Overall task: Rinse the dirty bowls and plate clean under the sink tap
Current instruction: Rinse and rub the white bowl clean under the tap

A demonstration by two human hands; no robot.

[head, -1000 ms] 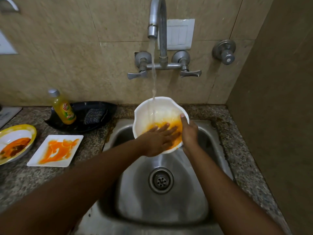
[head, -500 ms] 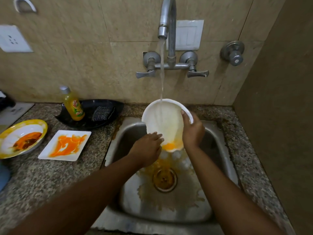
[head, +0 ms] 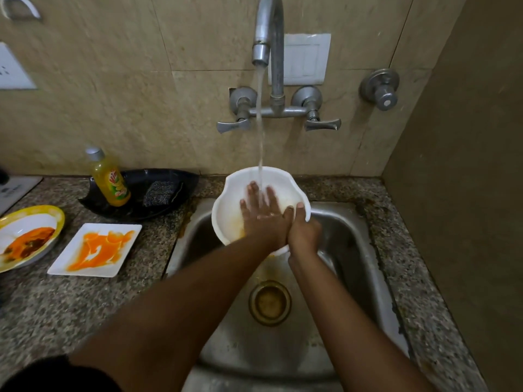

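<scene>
1. White bowl held tilted over the steel sink, directly under the tap; the water stream lands inside it
2. Right hand: grip pinches the bowl's right rim, thumb over the edge. Left hand: fingers spread flat against the inner wall, holding nothing
3. Faint orange residue low on the inner wall; judged mid-rinse, not clean yet
4. Risk: wet rim held by one hand only, so a slip could drop the bowl into the sink. Steep tilt under a strong stream may splash onto the granite surface
5. Waiting on the surface to the left: yellow-rimmed bowl and square plate, both smeared orange
6. Behind them, soap bottle and scrubber in a black tray; nothing blocks the reach
</scene>
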